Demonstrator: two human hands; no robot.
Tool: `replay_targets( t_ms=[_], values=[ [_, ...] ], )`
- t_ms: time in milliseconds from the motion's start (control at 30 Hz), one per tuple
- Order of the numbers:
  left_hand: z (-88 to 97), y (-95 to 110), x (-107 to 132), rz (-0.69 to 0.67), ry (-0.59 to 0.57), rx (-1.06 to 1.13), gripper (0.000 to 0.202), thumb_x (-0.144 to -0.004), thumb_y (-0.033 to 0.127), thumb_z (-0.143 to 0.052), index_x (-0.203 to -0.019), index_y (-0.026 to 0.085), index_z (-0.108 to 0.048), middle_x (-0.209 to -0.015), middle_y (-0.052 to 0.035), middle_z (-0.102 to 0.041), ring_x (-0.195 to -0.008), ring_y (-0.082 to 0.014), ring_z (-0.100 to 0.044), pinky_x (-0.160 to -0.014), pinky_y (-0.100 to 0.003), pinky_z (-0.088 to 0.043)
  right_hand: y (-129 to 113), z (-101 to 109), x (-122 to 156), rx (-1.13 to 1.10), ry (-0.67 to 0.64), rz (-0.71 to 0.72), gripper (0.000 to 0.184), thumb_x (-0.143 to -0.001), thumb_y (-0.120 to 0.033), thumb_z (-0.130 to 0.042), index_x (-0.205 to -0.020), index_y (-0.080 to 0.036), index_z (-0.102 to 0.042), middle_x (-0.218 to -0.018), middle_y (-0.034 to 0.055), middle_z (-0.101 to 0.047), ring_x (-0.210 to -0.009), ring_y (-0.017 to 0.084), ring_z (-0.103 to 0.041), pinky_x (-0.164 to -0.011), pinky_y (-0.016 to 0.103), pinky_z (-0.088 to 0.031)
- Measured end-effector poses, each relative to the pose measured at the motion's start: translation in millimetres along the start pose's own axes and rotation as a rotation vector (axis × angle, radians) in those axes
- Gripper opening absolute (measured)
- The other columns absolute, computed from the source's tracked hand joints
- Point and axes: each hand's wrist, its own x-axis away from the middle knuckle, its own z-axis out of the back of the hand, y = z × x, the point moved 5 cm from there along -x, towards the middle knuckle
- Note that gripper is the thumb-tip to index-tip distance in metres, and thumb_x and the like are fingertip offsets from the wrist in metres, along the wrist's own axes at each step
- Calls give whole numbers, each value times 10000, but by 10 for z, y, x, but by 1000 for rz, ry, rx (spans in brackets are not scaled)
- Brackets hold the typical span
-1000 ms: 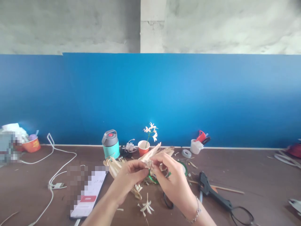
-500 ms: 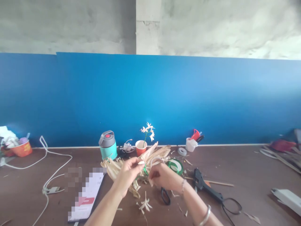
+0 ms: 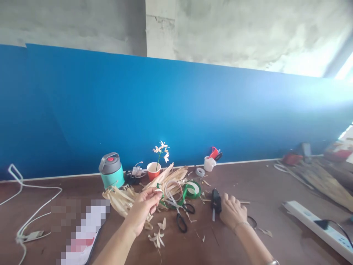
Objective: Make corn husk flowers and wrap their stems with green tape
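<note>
Flanking the left hand (image 3: 145,206) are husks (image 3: 120,200) and scissors (image 3: 178,209).

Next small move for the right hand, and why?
Probably secure the right hand's grip on the black glue gun: that hand lies over its handle end, though its grip is hard to make out, while the left hand pinches a small pale piece.
</note>
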Motion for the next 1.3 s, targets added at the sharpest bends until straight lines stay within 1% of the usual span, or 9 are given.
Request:
replay_targets(
  t_ms=[133, 267, 367, 467, 533, 633, 733, 900, 1300],
  values=[
    [-3, -7, 12, 20, 17, 22, 287, -579, 381, -773, -698, 169, -619, -627, 29, -515, -550, -88, -451, -473, -196, -284, 16, -118, -52, -10, -9, 32, 349, -718, 3, -453, -1035, -99, -556, -996, 197, -620, -1005, 324, -602, -797, 423, -402],
    [-5, -28, -5, 8, -4, 41, 285, -582, 380, -779, -692, 178, -611, -660, 24, -509, -581, -94, -458, -470, -194, -279, 50, -51, -103, -108, 61, 65, 278, -763, -95, -441, -1018, -115, -549, -961, 170, -619, -898, 290, -626, -695, 357, -433],
    [-1, -96, -37, 0, -27, 36, 288, -591, 375, -776, -728, 174, -623, -684, 22, -505, -606, -94, -458, -475, -189, -282, -57, 68, -22, -515, 198, 158, 198, -779, -210, -487, -952, -154, -564, -860, 104, -636, -756, 248, -611, -606, 308, -435],
    [-1, -202, -76, 4, -48, 17, 257, -645, 371, -743, -766, 173, -634, -668, 29, -504, -597, -87, -449, -505, -191, -307, -379, 126, 219, -1019, 161, 346, 183, -774, -364, -566, -794, -184, -589, -669, 23, -601, -624, 199, -564, -528, 265, -422],
    [-12, -266, -97, 1, -69, 5, 243, -673, 372, -724, -768, 167, -633, -642, 31, -503, -577, -85, -431, -511, -196, -308, -619, 172, 422, -1188, 136, 444, 202, -748, -386, -611, -718, -187, -596, -624, 4, -567, -587, 174, -530, -517, 253, -419],
    [-27, -317, -111, 0, -70, 10, 253, -648, 371, -741, -743, 162, -634, -637, 31, -501, -585, -91, -427, -513, -201, -309, -907, 239, 663, -1192, 82, 581, 211, -756, -359, -620, -653, -181, -574, -638, -6, -534, -585, 140, -489, -540, 234, -417],
    [-54, -325, -97, 27, -59, 11, 275, -610, 376, -766, -721, 158, -640, -631, 36, -491, -577, -86, -410, -513, -200, -306, -1012, 270, 738, -1120, 70, 637, 253, -782, -346, -594, -603, -177, -537, -633, -6, -505, -571, 126, -474, -533, 222, -406],
    [-101, -314, -70, 40, -74, 7, 288, -601, 392, -774, -702, 158, -640, -619, 40, -475, -567, -83, -383, -512, -199, -292, -1022, 233, 711, -1066, 78, 680, 224, -818, -324, -556, -647, -178, -556, -682, 22, -551, -623, 148, -536, -584, 229, -439],
    [-131, -323, -61, 49, -117, 12, 320, -611, 420, -767, -729, 161, -621, -627, 46, -452, -569, -80, -369, -509, -194, -272, -1023, 164, 686, -1000, 81, 688, 186, -816, -251, -535, -646, -175, -553, -687, 27, -556, -626, 150, -549, -583, 229, -438]
  ],
)
